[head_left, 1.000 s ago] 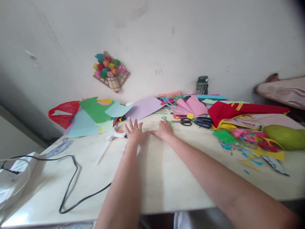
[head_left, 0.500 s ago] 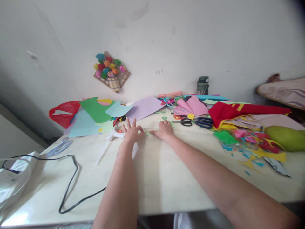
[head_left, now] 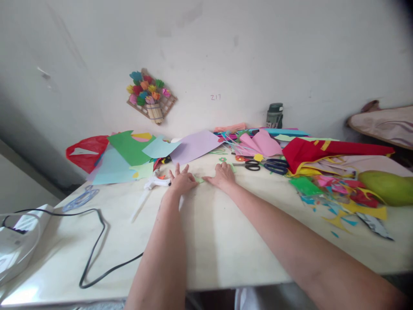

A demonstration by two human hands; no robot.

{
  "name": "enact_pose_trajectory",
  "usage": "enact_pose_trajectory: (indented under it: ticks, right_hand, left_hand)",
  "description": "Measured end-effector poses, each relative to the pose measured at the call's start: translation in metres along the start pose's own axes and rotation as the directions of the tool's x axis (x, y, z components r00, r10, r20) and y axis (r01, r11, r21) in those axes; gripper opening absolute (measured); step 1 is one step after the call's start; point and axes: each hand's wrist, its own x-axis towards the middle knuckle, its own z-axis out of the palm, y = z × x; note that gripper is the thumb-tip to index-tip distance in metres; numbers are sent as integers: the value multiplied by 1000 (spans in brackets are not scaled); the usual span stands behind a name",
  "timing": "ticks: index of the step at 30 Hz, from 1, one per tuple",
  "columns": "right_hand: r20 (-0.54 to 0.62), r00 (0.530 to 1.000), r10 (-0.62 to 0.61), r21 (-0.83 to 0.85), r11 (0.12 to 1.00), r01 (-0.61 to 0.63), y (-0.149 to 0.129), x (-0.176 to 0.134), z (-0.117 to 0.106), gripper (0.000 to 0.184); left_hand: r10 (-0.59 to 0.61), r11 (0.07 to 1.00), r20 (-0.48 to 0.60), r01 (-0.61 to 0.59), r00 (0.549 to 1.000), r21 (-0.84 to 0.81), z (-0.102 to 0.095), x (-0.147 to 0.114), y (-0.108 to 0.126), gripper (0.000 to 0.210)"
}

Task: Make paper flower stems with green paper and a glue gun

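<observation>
A small light-green paper piece [head_left: 200, 180] lies on the table between my two hands. My left hand [head_left: 183, 181] presses its left end with thumb and index finger together, the other fingers raised and spread. From the other side, my right hand [head_left: 223, 175] has its thumb on the paper and its fingers curled down; a bit of green shows beside its knuckles too. Exactly how the fingertips grip the paper is hard to see. Just left of my left hand lies a white glue gun [head_left: 156, 181]. A small green paper flower [head_left: 222, 159] sits behind my right hand.
Black-handled scissors [head_left: 251, 165] and dark blue scissors [head_left: 275, 166] lie right of my hands. Coloured paper sheets [head_left: 195, 146] line the back. Paper scraps [head_left: 338, 211] and a green fruit-like object [head_left: 387, 187] are at right. A black cord [head_left: 97, 245] crosses the left front near a power strip [head_left: 29, 228].
My left hand's thumb and index finger have come down onto the green paper's left end, and its raised fingers have lowered a little. My right hand has hardly moved.
</observation>
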Motion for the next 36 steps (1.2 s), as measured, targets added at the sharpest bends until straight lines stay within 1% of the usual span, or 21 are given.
enact_pose_trajectory:
  ticks: [5,8,13,19,23,31,36]
  right_hand:
    - [8,1000,6,3,1000,-6,0,-1,-1,66]
    - [9,1000,-1,6,1000,1,0,-1,-2,71]
    - [25,1000,-2,25,1000,1,1,-1,-2,73]
    - [28,1000,-2,20,1000,2,1,-1,0,71]
    - [8,1000,-7,7,1000,7,1,-1,0,71]
    - [6,1000,-26,14,1000,26,2,0,2,72]
    - [2,1000,-11,22,1000,11,2,1,2,72]
  left_hand:
    - [24,1000,-62,-22,998,20,3,1,-6,18]
    - [33,999,-79,-30,996,32,5,2,-8,17]
    - [22,999,-79,-19,997,44,5,2,-3,24]
    - [87,996,-33,-87,996,-2,10,6,2,22]
    - [105,994,-52,-105,993,-5,12,8,-1,22]
    - [81,996,-85,-77,993,49,10,5,0,22]
    - [29,996,-77,-23,997,83,11,6,2,23]
